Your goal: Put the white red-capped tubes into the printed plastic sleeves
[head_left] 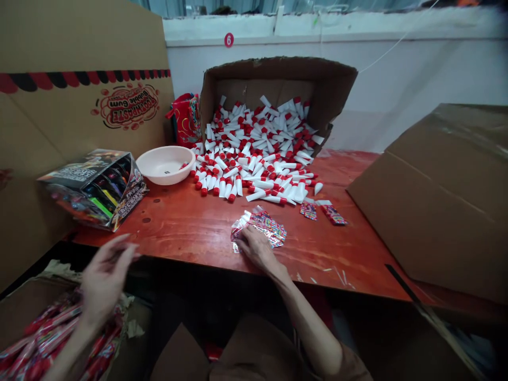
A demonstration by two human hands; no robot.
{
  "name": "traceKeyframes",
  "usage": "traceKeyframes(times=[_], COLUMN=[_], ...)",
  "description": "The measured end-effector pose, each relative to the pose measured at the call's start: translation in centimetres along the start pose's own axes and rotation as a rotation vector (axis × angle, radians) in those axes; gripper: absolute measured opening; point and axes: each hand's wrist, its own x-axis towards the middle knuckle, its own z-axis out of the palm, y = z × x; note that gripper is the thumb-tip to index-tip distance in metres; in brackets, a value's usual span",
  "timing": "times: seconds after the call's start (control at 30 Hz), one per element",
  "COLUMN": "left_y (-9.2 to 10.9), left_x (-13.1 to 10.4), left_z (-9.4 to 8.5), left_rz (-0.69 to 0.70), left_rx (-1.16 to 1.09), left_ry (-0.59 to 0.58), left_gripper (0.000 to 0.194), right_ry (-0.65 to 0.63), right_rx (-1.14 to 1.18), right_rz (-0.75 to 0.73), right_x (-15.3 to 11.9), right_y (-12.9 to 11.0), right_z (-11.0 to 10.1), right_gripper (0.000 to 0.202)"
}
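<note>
My right hand (pixel 256 246) is at a small pile of shiny, multicoloured wrappers (pixel 273 228) near the table's front edge. Its fingers are curled together on a wrapper at the pile's left end, and the fingertips are partly hidden. My left hand (pixel 105 272), somewhat blurred, hangs in the air with thumb and fingers apart and nothing seen between them. Below it is an open carton holding red wrapped tubes (pixel 51 328). Beyond my right hand, many white tubes with red caps (pixel 254 159) spill from a tipped cardboard box (pixel 333 90) onto the table.
A pale bowl (pixel 166 166) and a display box of colourful items (pixel 103 185) stand at the left, by a tall printed carton (pixel 79 47). Two loose wrapped pieces (pixel 333 214) lie right of the pile. A large cardboard box (pixel 444 201) occupies the table's right side.
</note>
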Motion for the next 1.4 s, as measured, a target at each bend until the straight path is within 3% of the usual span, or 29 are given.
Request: traceKeyframes(times=[0.13, 0.27, 0.33, 0.4, 0.5, 0.67, 0.87, 1.07, 1.17, 1.27, 1.4], left_y=[-0.9, -0.9, -0.5, 0.0, 0.3, 0.2, 0.4, 0.2, 0.3, 0.6, 1.4], left_x=[-0.9, -2.9, -3.7, -4.0, -4.0, -3.8, -3.5, -3.8, -4.1, -4.1, -3.8], left_z=[8.7, 16.7, 19.0, 20.3, 21.4, 21.5, 21.2, 21.6, 21.6, 21.7, 22.3], left_rz=[-0.206, -0.469, -0.493, -0.454, -0.429, -0.392, -0.390, -0.411, -0.438, -0.502, -0.511], left_rx=[-0.344, -0.551, -0.623, -0.672, -0.711, -0.737, -0.764, -0.822, -0.889, -0.942, -0.980], left_ry=[-0.412, -0.693, -0.716, -0.634, -0.492, -0.465, -0.470, -0.394, -0.448, -0.495, -0.430], left_gripper=[0.054, 0.051, 0.047, 0.045, 0.045, 0.043, 0.041, 0.039, 0.039, 0.040, 0.040], right_ry=[-0.049, -0.042, -0.016, 0.007, 0.072, 0.114, 0.092, 0.152, 0.154, 0.134, 0.142], right_rx=[0.187, 0.351, 0.392, 0.466, 0.661, 0.811, 0.837, 0.916, 0.929, 0.875, 0.733], right_rz=[-0.041, -0.128, -0.172, -0.146, 0.018, 0.180, 0.212, 0.284, 0.265, 0.237, 0.177], right_x=[0.5, 1.2, 1.3, 1.3, 1.0, 0.8, 1.5, 1.4, 1.3, 1.6, 2.7], right_y=[0.6, -0.4, -1.0, -1.4, -1.6, -1.7, -2.0, -2.5, -2.4, -2.2, -2.3], right_z=[-1.7, -4.2, -5.0, -5.3, -4.7, -3.2, -2.8, -1.8, -1.2, -1.4, -2.3], right_gripper=[0.015, 0.018, 0.019, 0.015, 0.025, 0.028, 0.033, 0.033, 0.032, 0.033, 0.037])
